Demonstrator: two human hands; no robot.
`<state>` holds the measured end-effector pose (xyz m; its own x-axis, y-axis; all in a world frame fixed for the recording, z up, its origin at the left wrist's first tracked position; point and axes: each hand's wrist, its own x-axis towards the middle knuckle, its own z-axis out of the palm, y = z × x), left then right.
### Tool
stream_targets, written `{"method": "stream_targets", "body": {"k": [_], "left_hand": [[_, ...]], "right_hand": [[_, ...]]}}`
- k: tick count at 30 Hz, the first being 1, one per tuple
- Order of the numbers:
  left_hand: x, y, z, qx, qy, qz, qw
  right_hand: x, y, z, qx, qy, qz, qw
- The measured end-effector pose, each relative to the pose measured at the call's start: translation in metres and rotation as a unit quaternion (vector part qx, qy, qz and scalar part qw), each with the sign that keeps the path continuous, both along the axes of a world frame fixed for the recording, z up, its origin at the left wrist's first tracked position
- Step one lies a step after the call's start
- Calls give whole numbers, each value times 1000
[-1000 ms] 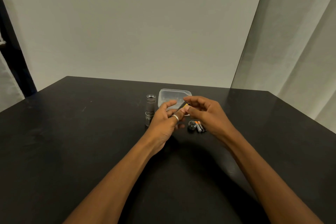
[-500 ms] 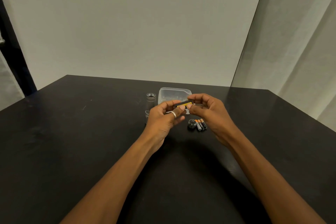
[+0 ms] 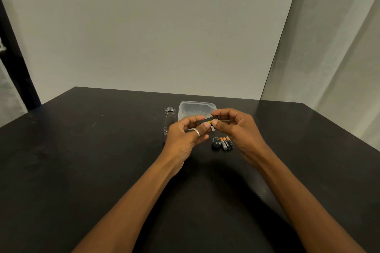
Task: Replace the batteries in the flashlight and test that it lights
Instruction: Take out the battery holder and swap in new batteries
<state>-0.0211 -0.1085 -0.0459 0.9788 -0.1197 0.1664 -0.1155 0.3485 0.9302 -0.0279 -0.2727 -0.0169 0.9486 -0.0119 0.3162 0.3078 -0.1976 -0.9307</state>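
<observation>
Fingers of both hands meet over a small dark object with a yellow band [image 3: 210, 120], held above the table [image 3: 82, 170]. Head view: the left hand [image 3: 185, 139], a ring on one finger, pinches one end between thumb and fingertips [image 3: 205, 124]; the right hand [image 3: 236, 129] closes thumb and forefinger on the other end. Whether this object is a single battery or a battery carrier cannot be told at this size. The flashlight body [image 3: 169, 118] stands upright on the table just left of the left hand, its open end up, partly hidden by that hand. A clear plastic container [image 3: 195, 107] sits behind the hands. The tail cap [image 3: 216, 142] lies on the table below the right hand, with three loose batteries [image 3: 226, 143] side by side and touching it or nearly so. Judged from this layout, the step in hand is loading or aligning cells before reassembly. The next move likely calls for checking polarity, seating the held piece squarely, then sliding it into the open body and screwing on the cap.
</observation>
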Motion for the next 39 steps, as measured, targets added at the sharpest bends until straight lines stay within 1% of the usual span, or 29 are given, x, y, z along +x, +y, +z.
{"method": "stream_targets", "body": {"k": [2,4,7,10,13,17,19,20,21,22,26,29,31,34,37,39], "left_hand": [[-2,0,0,43,-25,18,999],[-4,-3,0,118,-62,56,990],[-8,-8,-3,214,-124,124,961],[-6,-6,-5,260,-174,189,931],[-7,1,-7,334,-223,255,879],[-13,6,-1,400,-276,390,782],[-11,8,-1,414,-255,444,753],[-9,9,-3,422,-231,461,746],[-9,10,-4,428,-204,468,746],[-7,11,-6,432,-175,463,754],[2,19,-12,424,-63,376,821],[10,24,-14,390,-15,335,858],[13,26,-13,378,5,317,870],[13,25,-13,396,-1,307,865],[11,25,-14,394,-52,326,858],[10,25,-15,393,-101,328,853]], "right_hand": [[0,0,0,15,1,-1,1000],[1,-1,0,42,6,-1,999],[-1,-1,2,121,31,3,992],[-2,-1,6,221,63,21,973],[-3,1,8,299,100,38,948],[-4,3,8,369,128,66,918],[-4,2,8,388,135,76,909],[-4,2,8,396,138,81,904],[-4,1,8,403,141,87,900],[-4,1,7,409,144,91,897],[-4,0,7,423,152,93,889],[-5,0,7,425,154,95,887],[-5,-1,8,425,153,98,887],[-5,-1,8,422,151,99,888],[-6,-1,8,419,150,98,890],[-5,0,8,411,140,89,896]]}}
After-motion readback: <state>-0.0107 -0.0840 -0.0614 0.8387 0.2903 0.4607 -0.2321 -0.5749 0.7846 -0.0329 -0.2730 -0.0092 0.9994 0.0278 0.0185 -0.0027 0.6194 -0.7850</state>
